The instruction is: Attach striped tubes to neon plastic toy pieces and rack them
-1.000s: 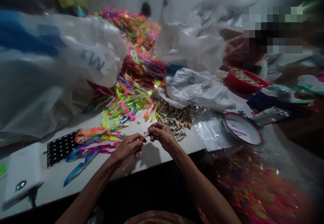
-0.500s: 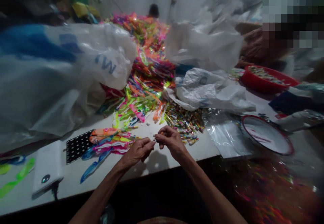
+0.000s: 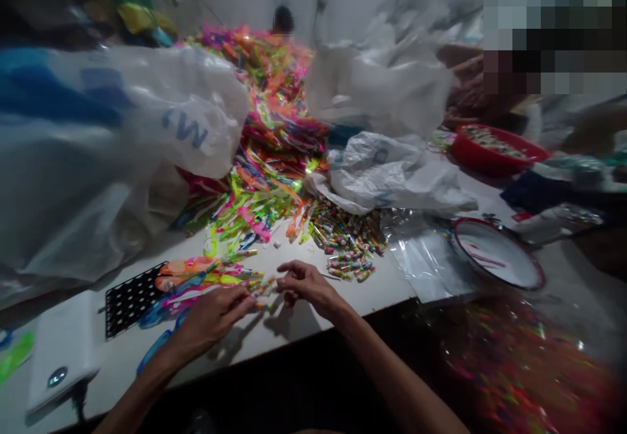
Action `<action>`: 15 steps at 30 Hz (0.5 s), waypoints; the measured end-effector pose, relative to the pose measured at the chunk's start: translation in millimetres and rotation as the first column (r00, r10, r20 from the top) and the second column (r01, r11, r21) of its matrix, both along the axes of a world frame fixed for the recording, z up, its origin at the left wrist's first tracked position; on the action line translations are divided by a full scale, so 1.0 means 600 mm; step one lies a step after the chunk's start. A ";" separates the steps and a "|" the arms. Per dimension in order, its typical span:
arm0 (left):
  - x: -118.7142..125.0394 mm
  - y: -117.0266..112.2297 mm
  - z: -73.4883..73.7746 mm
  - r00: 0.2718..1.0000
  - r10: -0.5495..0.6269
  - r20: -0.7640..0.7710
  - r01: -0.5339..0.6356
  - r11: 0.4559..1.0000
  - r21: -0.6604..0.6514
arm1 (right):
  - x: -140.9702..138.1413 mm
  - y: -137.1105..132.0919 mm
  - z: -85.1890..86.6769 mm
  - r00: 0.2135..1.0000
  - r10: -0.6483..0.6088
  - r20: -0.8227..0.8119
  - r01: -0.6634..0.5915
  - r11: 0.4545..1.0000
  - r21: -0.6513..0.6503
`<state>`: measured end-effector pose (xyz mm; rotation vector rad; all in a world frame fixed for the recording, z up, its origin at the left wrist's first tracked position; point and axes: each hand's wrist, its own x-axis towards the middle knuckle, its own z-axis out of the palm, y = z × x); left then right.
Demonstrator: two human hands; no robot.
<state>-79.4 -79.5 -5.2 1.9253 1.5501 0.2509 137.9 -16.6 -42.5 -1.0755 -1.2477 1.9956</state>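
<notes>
My left hand (image 3: 215, 319) is over the front of the table with its fingers closed; what they hold is hidden. Just past its fingertips a small patterned tube (image 3: 263, 306) pokes out. My right hand (image 3: 308, 287) is close by, thumb and fingers curled at the end of another small patterned tube (image 3: 268, 285), which is blurred. Behind my left hand is a bunch of limp orange, pink and blue pieces (image 3: 179, 274), several with patterned tubes at their ends. Beyond my right hand are loose patterned tubes (image 3: 350, 241) in a pile.
A tall heap of bright plastic pieces (image 3: 279, 120) rises between white bags (image 3: 196, 107). At left are a black perforated rack (image 3: 130, 303) and a white box (image 3: 63, 349) with a cable. A red basin (image 3: 494, 159), clear plastic sheets (image 3: 426, 264) and a white dish (image 3: 519, 264) are at right.
My hands have moved apart from where their fingertips met. The left has gone left and down to the bunch; the right has shifted slightly left. The whole view has slid left.
</notes>
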 end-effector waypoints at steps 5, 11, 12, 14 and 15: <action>-0.101 0.032 0.011 0.865 0.230 -0.446 -0.094 0.947 0.306 | 0.077 0.085 0.007 0.767 -0.375 0.520 -0.033 0.787 0.616; -0.145 0.156 -0.011 0.746 0.384 -0.544 -0.342 0.922 0.181 | 0.140 0.092 0.030 0.322 -0.275 0.906 -0.565 0.712 0.417; -0.141 0.176 -0.017 0.758 0.385 -0.527 -0.352 0.921 0.167 | 0.142 0.080 0.027 0.273 -0.250 0.929 -0.619 0.693 0.369; -0.132 0.210 -0.030 0.791 0.421 -0.444 -0.382 0.907 0.180 | 0.142 0.057 0.015 0.176 -0.287 0.942 -0.680 0.656 0.327; -0.128 0.224 -0.036 0.803 0.444 -0.398 -0.404 0.896 0.185 | 0.141 0.049 0.008 0.144 -0.320 0.936 -0.699 0.637 0.325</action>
